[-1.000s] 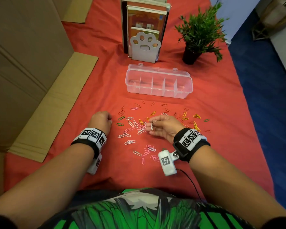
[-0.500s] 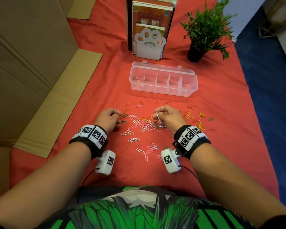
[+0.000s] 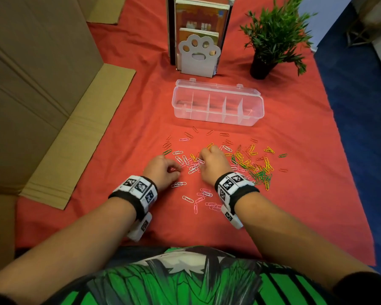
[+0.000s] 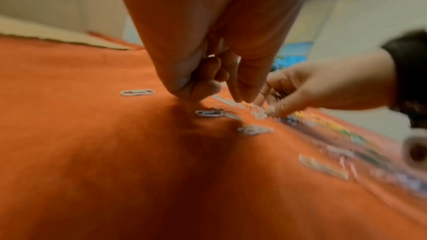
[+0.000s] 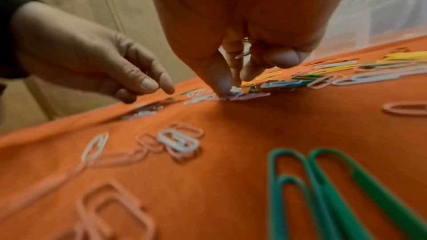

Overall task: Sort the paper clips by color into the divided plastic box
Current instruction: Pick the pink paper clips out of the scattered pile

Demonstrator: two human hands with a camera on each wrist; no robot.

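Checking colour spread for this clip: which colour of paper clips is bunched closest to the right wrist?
The green paper clips: their heap lies just right of the right hand's wristband, whereas the white and pink ones lie between the hands.

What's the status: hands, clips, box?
Right hand pinching at white clips, some already tucked in palm. Left hand curled over cloth, grip unclear. Divided box open, apparently empty. Nothing blocking.

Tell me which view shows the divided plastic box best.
The head view: the whole divided plastic box shows, lid open, dividers visible, no clips visible inside, beyond the scattered paper clips. The right wrist view catches only a blurred corner at upper right. The left wrist view does not show it.
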